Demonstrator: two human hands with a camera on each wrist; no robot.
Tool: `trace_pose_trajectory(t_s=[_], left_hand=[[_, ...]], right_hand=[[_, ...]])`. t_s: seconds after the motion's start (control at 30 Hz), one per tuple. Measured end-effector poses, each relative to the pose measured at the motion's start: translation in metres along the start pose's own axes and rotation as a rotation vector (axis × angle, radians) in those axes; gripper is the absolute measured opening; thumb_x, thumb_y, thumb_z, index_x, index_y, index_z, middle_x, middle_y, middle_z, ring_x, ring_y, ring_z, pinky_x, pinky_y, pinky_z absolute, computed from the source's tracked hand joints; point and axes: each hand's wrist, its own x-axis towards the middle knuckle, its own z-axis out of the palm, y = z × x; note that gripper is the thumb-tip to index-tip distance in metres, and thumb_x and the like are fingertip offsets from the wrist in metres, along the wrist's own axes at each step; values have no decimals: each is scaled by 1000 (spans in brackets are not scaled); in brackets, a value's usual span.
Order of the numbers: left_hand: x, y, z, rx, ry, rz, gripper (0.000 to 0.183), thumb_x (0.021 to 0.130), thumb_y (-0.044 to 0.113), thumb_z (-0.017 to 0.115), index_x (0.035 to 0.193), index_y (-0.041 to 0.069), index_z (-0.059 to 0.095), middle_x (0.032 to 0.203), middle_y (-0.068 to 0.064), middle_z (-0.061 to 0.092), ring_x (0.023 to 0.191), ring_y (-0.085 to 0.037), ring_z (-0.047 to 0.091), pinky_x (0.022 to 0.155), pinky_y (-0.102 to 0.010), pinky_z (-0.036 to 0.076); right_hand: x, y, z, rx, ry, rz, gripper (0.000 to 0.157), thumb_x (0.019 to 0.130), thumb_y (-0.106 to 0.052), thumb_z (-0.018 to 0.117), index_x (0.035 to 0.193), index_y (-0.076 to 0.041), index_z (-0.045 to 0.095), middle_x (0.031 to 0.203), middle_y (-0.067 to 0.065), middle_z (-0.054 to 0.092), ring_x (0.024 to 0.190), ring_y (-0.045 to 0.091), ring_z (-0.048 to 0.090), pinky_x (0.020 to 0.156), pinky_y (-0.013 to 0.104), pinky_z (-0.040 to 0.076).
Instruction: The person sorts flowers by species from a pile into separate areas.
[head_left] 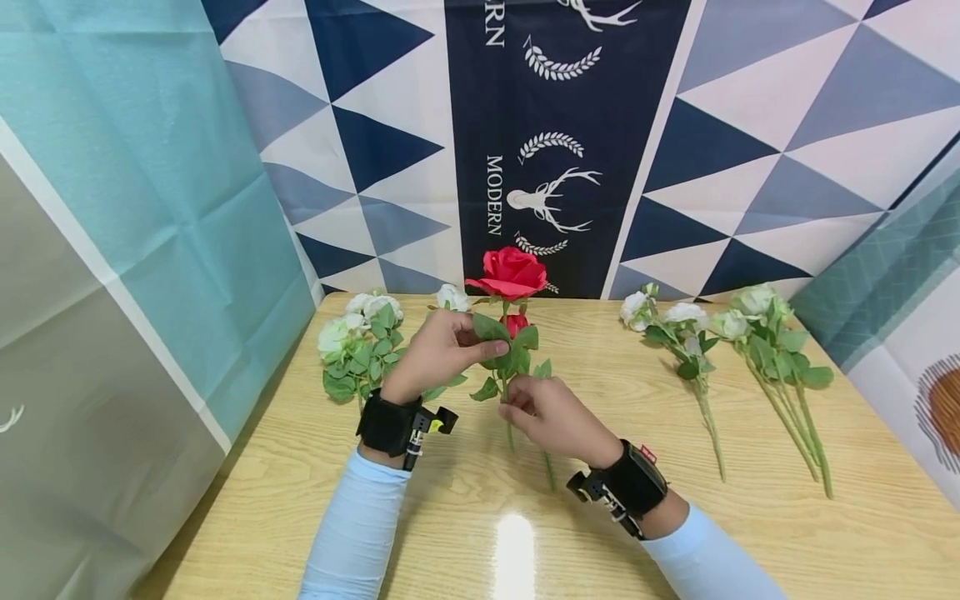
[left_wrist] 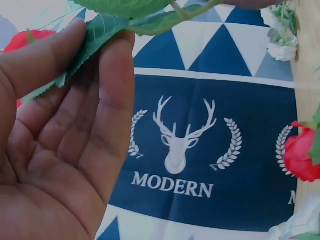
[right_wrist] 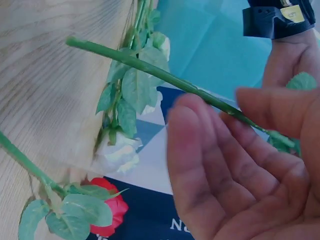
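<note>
An artificial red rose (head_left: 512, 273) stands upright above the wooden table, its bloom at the top and its green stem pointing down. My left hand (head_left: 442, 350) pinches one of its leaves (left_wrist: 105, 37) between thumb and forefinger, just below the bloom. Lower down, my right hand (head_left: 558, 417) holds the green stem (right_wrist: 150, 70) between thumb and fingers, and the stem's bare end sticks out past them. Behind the held flower lies a second red rose (head_left: 515, 323), partly hidden by leaves and by my right hand.
White flowers with leafy stems (head_left: 360, 333) lie at the left, partly behind my left arm. Another white bloom (head_left: 453, 297) shows behind my left hand. At the right lie white flowers (head_left: 686, 315) and pale greenish-white ones (head_left: 753, 300). A patterned cloth (head_left: 397, 125) hangs behind the table (head_left: 600, 550).
</note>
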Motion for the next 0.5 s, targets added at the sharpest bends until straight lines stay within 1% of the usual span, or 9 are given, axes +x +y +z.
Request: trace_pose_trajectory(t_s=[0.03, 0.1, 0.17, 0.2, 0.27, 0.33, 0.43, 0.5], left_hand=[[1, -1, 2, -4, 5, -6, 34, 93, 29, 78, 67, 11, 65, 53, 5, 44, 50, -15, 40, 53, -28, 35], [3, -4, 5, -7, 18, -14, 35, 94, 28, 78, 68, 10, 63, 55, 4, 47, 52, -16, 44, 55, -28, 38], [5, -6, 10, -13, 34, -16, 31, 95, 26, 77, 71, 10, 65, 59, 3, 53, 56, -15, 48, 58, -28, 42], [7, -7, 12, -16, 41, -17, 29, 95, 25, 77, 72, 11, 65, 62, 2, 56, 58, -14, 52, 60, -28, 45], [10, -10, 17, 5, 57, -17, 34, 96, 24, 76, 69, 10, 60, 63, 1, 55, 58, -14, 52, 59, -28, 46], [13, -11, 20, 10, 60, -24, 32, 96, 24, 75, 72, 8, 62, 68, -1, 60, 61, -13, 59, 61, -28, 50], [14, -14, 22, 18, 69, -48, 26, 98, 26, 73, 83, 5, 69, 74, -4, 67, 66, -16, 66, 61, -29, 52], [13, -14, 19, 9, 88, -78, 22, 99, 27, 72, 96, 5, 74, 79, -4, 72, 72, -21, 70, 63, -29, 53]], right_hand=[[0, -2, 0, 8, 14, 8, 8, 100, -13, 68, 92, -11, 69, 78, -3, 69, 65, 3, 60, 61, 26, 51], [-1, -4, 0, 26, 42, 21, 9, 101, -14, 68, 93, -11, 69, 77, -1, 70, 63, 4, 61, 60, 27, 51], [-3, -6, -1, 43, 57, 36, 9, 101, -12, 67, 92, -11, 70, 74, 0, 69, 60, 7, 61, 58, 27, 51], [-3, -7, -2, 51, 58, 47, 9, 101, -12, 67, 92, -11, 69, 72, 1, 68, 58, 9, 61, 57, 26, 51], [-5, -9, -3, 67, 55, 66, 10, 101, -10, 67, 91, -10, 69, 69, 3, 67, 58, 14, 63, 56, 26, 51], [-5, -8, -4, 72, 47, 85, 10, 101, -10, 67, 91, -9, 69, 67, 3, 66, 58, 18, 65, 56, 26, 51], [-5, -5, -6, 61, 41, 117, 10, 101, -10, 66, 91, -9, 69, 65, 4, 66, 58, 19, 64, 55, 26, 48], [-4, 0, -7, 43, 44, 140, 10, 101, -10, 67, 90, -8, 69, 65, 5, 66, 56, 16, 62, 54, 26, 46]])
